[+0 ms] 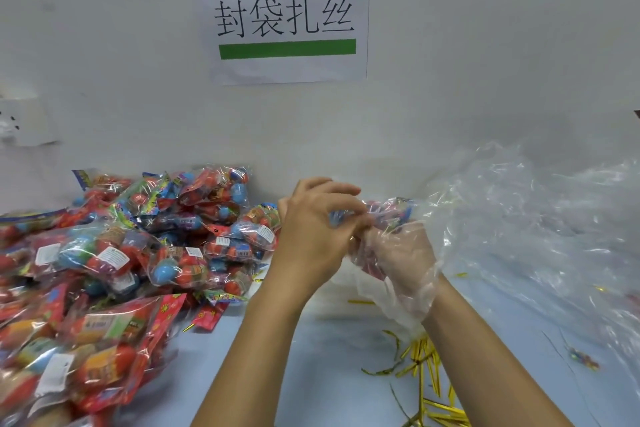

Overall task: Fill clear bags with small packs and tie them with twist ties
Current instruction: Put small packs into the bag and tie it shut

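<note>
Above the middle of the table my two hands meet on one clear bag [391, 215] that holds colourful small packs. My left hand [311, 236] is bare and its fingers curl round the gathered neck of the bag. My right hand [401, 253], inside a thin clear glove, grips the same neck from the right. Whether a twist tie sits between the fingers is hidden. Gold twist ties [422, 364] lie scattered on the table below my right forearm.
A big heap of filled bags with red and blue packs [114, 253] covers the left of the pale blue table [311, 357]. Crumpled clear bags [540, 225] pile up on the right. A paper sign [284, 18] hangs on the white wall behind.
</note>
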Action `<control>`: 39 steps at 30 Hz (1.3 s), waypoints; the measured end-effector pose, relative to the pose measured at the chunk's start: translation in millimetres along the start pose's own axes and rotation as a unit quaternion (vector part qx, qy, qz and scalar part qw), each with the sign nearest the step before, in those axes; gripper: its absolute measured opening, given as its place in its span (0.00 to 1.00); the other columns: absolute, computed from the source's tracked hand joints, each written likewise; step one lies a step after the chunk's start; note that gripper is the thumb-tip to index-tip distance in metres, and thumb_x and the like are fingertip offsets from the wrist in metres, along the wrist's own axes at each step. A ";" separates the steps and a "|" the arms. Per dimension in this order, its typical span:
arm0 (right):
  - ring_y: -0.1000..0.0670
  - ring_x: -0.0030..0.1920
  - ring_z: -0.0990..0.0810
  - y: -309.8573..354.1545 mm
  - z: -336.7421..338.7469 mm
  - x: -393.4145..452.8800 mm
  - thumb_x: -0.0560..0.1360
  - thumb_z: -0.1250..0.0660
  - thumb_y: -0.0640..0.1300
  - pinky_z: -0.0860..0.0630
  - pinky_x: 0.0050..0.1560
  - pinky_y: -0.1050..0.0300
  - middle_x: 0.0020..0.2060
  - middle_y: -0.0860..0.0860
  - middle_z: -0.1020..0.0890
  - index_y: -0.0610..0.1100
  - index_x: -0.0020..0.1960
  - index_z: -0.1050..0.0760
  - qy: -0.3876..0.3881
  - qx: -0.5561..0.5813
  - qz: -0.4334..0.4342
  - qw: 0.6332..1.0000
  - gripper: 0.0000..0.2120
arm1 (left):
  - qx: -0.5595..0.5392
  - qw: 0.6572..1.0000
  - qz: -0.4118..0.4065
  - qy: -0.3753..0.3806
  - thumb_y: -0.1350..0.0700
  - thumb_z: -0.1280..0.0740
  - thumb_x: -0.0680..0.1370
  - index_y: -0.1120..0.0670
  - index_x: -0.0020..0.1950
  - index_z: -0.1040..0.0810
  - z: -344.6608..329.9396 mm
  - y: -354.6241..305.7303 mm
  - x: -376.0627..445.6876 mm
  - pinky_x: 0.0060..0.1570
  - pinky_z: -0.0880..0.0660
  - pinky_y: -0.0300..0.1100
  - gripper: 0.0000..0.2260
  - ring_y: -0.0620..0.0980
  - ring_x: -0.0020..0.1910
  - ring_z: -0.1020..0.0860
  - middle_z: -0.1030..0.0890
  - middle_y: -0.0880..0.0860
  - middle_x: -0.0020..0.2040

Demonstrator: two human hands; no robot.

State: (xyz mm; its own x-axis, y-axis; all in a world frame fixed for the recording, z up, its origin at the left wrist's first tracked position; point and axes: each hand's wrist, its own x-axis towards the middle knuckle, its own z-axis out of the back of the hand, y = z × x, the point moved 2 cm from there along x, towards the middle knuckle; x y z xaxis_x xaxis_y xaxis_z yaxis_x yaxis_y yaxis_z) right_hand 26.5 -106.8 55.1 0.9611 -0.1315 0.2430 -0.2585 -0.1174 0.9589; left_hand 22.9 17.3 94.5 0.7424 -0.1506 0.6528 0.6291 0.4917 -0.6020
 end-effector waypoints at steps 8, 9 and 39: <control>0.49 0.26 0.22 -0.9 -2.7 -6.6 0.76 0.27 0.36 0.25 0.28 0.61 0.26 0.46 0.25 0.43 0.31 0.28 0.013 -0.043 -0.128 0.991 0.17 | -0.061 0.992 -0.032 -0.108 0.58 0.27 0.76 0.57 0.44 0.15 -0.9 -7.4 0.5 0.55 0.25 0.49 0.03 0.49 0.52 0.20 0.17 0.45 0.46; 0.52 0.23 0.24 0.4 -2.0 -7.4 0.76 0.27 0.37 0.27 0.25 0.63 0.26 0.46 0.26 0.42 0.33 0.29 0.015 -0.053 -0.133 0.990 0.16 | -0.062 0.992 -0.028 -0.111 0.57 0.26 0.76 0.57 0.44 0.15 -0.8 -6.1 0.2 0.53 0.24 0.50 0.04 0.50 0.51 0.20 0.17 0.45 0.45; 0.48 0.42 0.13 118.9 55.7 -15.1 0.84 0.42 0.39 0.17 0.46 0.60 0.39 0.46 0.14 0.41 0.49 0.18 0.012 -0.050 0.104 0.993 0.14 | -0.148 0.972 0.088 -0.159 0.55 0.36 0.82 0.59 0.44 0.24 10.1 14.0 1.0 0.48 0.22 0.49 0.10 0.50 0.43 0.18 0.16 0.48 0.38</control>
State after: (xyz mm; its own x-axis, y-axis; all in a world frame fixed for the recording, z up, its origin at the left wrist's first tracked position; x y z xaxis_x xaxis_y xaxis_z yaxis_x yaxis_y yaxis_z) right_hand -24.2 -173.6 157.3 0.8899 -0.1199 0.4401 -0.4423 0.0087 0.8968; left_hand 30.1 32.8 91.3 0.7656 0.2103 0.6080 0.5722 0.2095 -0.7929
